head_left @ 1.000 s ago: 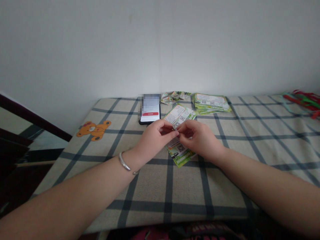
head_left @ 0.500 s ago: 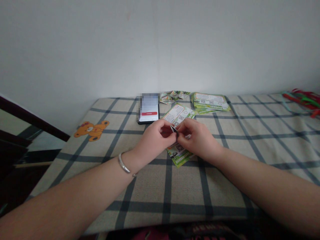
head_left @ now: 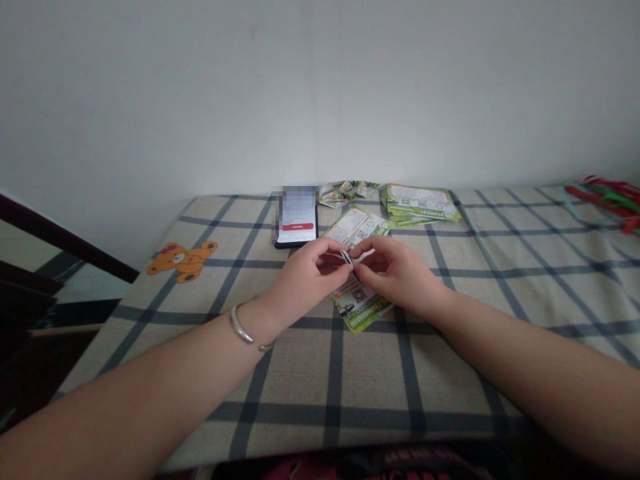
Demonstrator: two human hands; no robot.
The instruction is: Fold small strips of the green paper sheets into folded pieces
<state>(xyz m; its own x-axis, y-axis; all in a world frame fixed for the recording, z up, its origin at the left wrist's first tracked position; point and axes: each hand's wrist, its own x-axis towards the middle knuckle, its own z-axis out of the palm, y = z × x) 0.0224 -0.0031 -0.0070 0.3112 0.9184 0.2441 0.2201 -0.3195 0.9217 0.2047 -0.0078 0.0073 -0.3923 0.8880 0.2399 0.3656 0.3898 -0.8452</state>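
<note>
left hand [head_left: 306, 280] and right hand [head_left: 397, 275] closed to a fingertip pinch on small folded paper piece [head_left: 347, 257], just above green leaflet [head_left: 361, 308] on checked tablecloth [head_left: 450, 373], phone [head_left: 296, 223] at 11 o'clock from it, leaflet stack [head_left: 420, 203] at 1 o'clock

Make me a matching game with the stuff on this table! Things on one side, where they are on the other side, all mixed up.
Things:
1. phone
2. orange bear
3. bracelet
4. small folded paper

Places:
A. around the left wrist
B. pinched between the left hand and the right hand
C. printed on the checked cloth, far left
D. lying screen-up near the wall

Pairs: 1-D, 2-C, 3-A, 4-B.
</note>
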